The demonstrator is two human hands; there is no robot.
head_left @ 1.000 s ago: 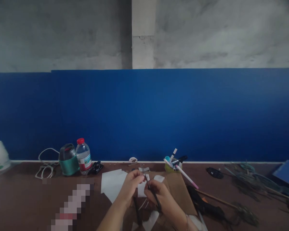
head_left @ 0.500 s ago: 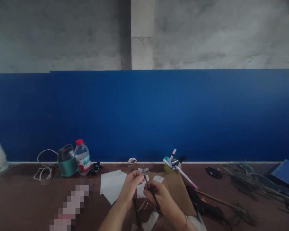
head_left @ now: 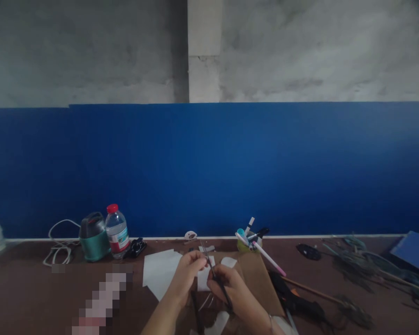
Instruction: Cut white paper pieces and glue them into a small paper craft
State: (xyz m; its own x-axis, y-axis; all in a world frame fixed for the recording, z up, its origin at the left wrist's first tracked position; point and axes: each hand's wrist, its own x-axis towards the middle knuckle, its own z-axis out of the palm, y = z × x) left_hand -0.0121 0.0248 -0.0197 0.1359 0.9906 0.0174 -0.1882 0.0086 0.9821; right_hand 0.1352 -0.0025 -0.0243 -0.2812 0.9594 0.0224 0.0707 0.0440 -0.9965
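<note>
My right hand (head_left: 234,289) grips a pair of scissors (head_left: 223,292) by the dark handles. The blades point up and away, slightly parted at the tips. Just left of them, my left hand (head_left: 189,269) is closed in a pinch, its fingertips close to the blades. A small whitish bit, seemingly paper, shows at these fingertips, mostly hidden. Beneath and behind the hands lie white paper pieces (head_left: 203,280) and a brown cardboard sheet (head_left: 261,284). Larger white sheets (head_left: 159,270) rest left of my left hand. A torn white scrap (head_left: 219,322) lies nearer to me.
A cup of pens (head_left: 244,245) stands behind the cardboard. At the left are a red-capped bottle (head_left: 118,235), a teal container (head_left: 95,246) and a white cable (head_left: 61,251). A black tool (head_left: 302,302), a dark oval object (head_left: 309,251) and tangled strands (head_left: 363,263) lie right.
The view has shifted slightly, so things sit a little lower and further left. The scissor tips look a little more parted. Both hands keep nearly the same pose.
</note>
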